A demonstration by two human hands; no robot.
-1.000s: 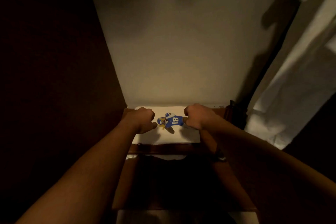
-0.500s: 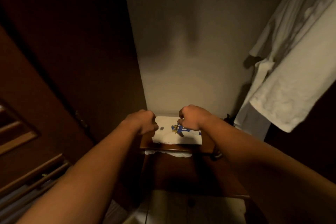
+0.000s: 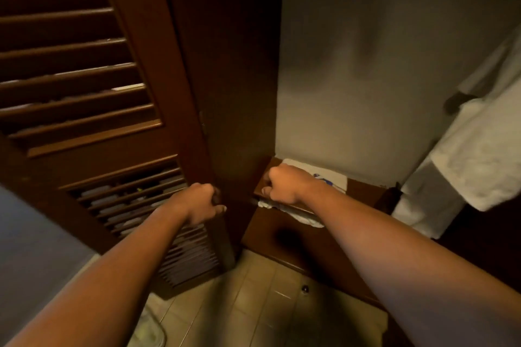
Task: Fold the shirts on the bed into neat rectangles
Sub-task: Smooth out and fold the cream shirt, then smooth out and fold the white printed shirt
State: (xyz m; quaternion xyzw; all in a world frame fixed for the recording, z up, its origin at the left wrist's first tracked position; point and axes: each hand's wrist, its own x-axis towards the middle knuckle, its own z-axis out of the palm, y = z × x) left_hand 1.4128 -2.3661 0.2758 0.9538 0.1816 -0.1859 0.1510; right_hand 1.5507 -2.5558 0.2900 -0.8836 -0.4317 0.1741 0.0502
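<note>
A folded white shirt (image 3: 334,178) with a blue print lies on a dark wooden shelf (image 3: 363,191) inside a closet, against the pale back wall. My right hand (image 3: 284,184) is a fist over the shirt's left end, at the shelf's front corner, and nothing shows inside its curled fingers. My left hand (image 3: 201,203) is lower and to the left, its fingers and thumb curled round the edge of the louvred closet door (image 3: 180,110). More white cloth (image 3: 307,221) pokes out under the shelf's front lip.
A white garment (image 3: 468,166) hangs at the right of the closet. The brown louvred door fills the left side. Below are a tiled floor (image 3: 253,304) and a pale rounded object (image 3: 149,332) at the bottom edge.
The view has swung left and the louvred door now fills the left. My left hand has left the shirt and gone to the door's edge. My right hand stays curled over the shirt.
</note>
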